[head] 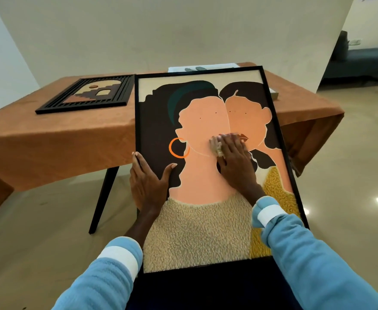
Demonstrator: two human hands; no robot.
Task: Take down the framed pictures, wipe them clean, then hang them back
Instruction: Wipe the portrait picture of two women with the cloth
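Note:
A large black-framed picture of two faceless figures leans from my lap against the table edge. My left hand grips its left frame edge, thumb on the front and fingers wrapped behind. My right hand presses a small pale cloth flat against the middle of the picture; most of the cloth is hidden under the fingers. A smaller black slatted frame with an arch design lies flat on the table at the left.
The table carries an orange-brown cloth and stands on dark angled legs against a white wall. Behind the big picture lies a white sheet or picture, mostly hidden. A dark sofa stands at the far right across a glossy tiled floor.

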